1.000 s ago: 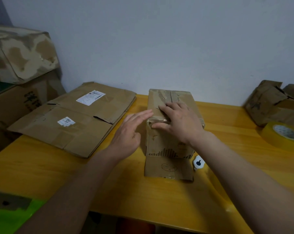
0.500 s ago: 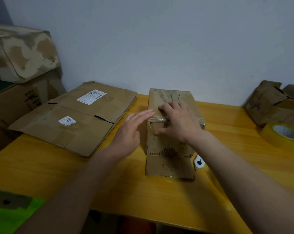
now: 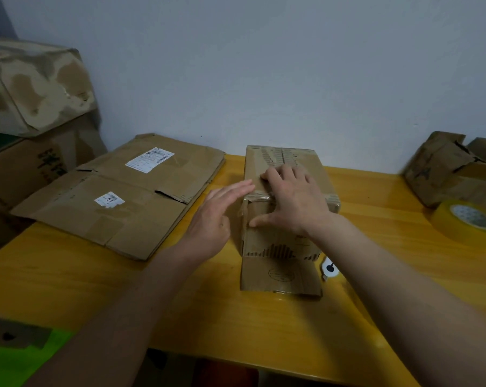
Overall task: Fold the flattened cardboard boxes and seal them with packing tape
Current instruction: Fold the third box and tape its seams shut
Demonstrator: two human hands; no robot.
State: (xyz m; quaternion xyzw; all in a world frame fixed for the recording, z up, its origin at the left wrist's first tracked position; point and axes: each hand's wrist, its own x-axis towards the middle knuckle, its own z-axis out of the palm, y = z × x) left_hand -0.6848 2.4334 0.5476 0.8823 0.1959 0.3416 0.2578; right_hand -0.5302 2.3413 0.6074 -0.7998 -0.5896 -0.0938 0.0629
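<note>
A folded brown cardboard box (image 3: 281,247) stands in the middle of the yellow table (image 3: 264,325), one flap lying flat toward me. Clear tape crosses its top front edge. My right hand (image 3: 294,199) lies flat on the box top, fingers spread, thumb pressing the front face. My left hand (image 3: 216,216) is held flat with straight fingers against the box's left side. A flattened cardboard box (image 3: 118,196) with white labels lies to the left. A roll of yellow packing tape (image 3: 468,219) sits at the right.
Stacked cardboard boxes (image 3: 32,90) stand at the far left beside the table. Crumpled cardboard boxes (image 3: 445,169) sit at the back right against the wall. A small white tool (image 3: 329,268) lies by the box's right side. A green mat (image 3: 18,364) is at the bottom left.
My right hand has slid slightly toward me over the taped edge, with the thumb now down on the front face. My left hand stays beside the box.
</note>
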